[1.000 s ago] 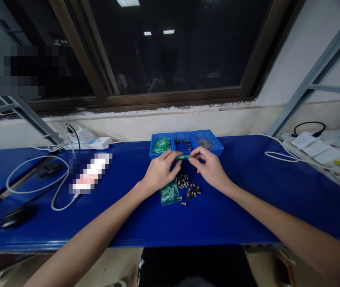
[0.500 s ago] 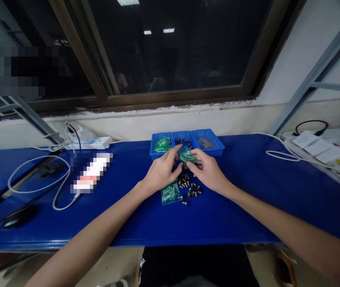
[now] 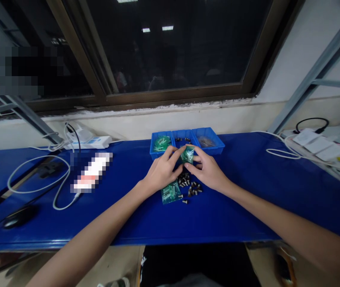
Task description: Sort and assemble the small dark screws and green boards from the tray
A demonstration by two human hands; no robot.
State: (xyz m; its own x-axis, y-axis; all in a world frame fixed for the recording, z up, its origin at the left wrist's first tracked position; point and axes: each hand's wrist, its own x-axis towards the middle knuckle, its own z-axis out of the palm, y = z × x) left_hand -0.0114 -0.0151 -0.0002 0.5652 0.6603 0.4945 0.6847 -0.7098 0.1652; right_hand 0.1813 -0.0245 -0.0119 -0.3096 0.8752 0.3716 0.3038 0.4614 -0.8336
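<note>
Head view: my left hand (image 3: 163,171) and right hand (image 3: 208,170) are curled in, the fingertips of both pinching a small green plastic bag (image 3: 187,154) just in front of the blue three-compartment tray (image 3: 208,151) at the far edge of the worktop (image 3: 241,215). Below lie loose metal screws (image 3: 191,188) beside a second green bag (image 3: 170,192).

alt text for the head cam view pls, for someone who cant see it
A person's left hand and right hand hold a small green plastic packet between them, just in front of a blue three-compartment tray. Loose metal fasteners and another green packet lie below the hands on a blue work table.
</note>
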